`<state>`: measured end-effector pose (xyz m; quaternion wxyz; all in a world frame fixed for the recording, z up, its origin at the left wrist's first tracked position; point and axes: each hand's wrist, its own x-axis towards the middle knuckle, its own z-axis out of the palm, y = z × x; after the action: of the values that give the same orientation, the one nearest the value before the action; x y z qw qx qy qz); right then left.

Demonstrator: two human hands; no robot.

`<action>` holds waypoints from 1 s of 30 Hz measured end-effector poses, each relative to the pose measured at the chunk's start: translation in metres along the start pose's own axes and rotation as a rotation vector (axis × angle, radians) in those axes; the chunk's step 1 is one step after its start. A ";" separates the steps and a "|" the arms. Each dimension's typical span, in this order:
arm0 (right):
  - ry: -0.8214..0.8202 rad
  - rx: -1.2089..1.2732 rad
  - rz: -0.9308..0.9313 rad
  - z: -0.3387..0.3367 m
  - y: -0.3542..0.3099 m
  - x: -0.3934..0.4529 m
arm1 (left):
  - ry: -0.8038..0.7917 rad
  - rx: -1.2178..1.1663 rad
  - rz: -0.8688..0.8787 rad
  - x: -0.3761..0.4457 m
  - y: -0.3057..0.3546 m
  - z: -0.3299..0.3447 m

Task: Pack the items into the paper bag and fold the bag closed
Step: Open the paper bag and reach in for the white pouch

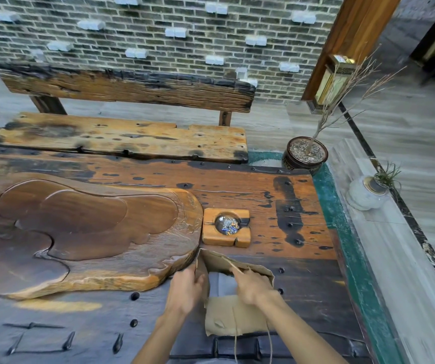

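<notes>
A brown paper bag [233, 317] lies on the dark wooden table [237, 185] near its front edge, its mouth pointing away from me. Inside the open mouth a pale grey-white item [220, 283] shows. My left hand [186, 288] grips the left edge of the bag's mouth. My right hand [251, 286] pinches the bag's thin paper handle at the upper flap [237, 261]. A second string handle [253, 345] hangs off the near end over the table edge.
A large carved wooden tea tray [85, 232] touches the bag's left corner. A square wooden ashtray [226, 227] sits just beyond the bag. A bench [121, 137] stands behind the table; a potted bare plant [307, 155] and a white jar [366, 194] are at right.
</notes>
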<state>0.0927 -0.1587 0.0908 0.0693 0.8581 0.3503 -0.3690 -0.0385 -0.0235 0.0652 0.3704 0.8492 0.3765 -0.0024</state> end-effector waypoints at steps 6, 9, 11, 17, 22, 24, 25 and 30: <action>-0.101 -0.006 0.034 -0.005 0.004 0.002 | 0.006 0.013 -0.005 0.004 0.001 -0.002; -0.146 -0.046 0.063 -0.007 0.005 0.005 | 0.006 0.014 0.002 0.004 0.004 -0.005; -0.149 -0.013 0.099 -0.006 0.008 0.009 | 0.000 0.011 0.004 0.003 0.006 -0.006; -0.179 -0.010 0.104 -0.007 0.016 0.007 | -0.010 0.013 0.029 0.002 0.011 -0.009; -0.257 -0.204 0.073 -0.007 0.015 0.007 | -0.021 0.004 0.033 0.002 0.012 -0.009; -0.260 -0.217 0.047 -0.006 0.018 0.008 | -0.024 0.003 0.025 0.001 0.012 -0.010; -0.260 -0.211 0.040 -0.006 0.019 0.010 | -0.024 0.001 0.027 0.001 0.013 -0.011; -0.265 -0.232 -0.029 -0.005 0.022 0.007 | -0.068 -0.040 0.061 0.000 0.020 -0.014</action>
<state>0.1129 -0.1691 0.0862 0.2081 0.7831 0.3908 -0.4368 -0.0293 -0.0234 0.0882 0.3997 0.8521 0.3376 -0.0125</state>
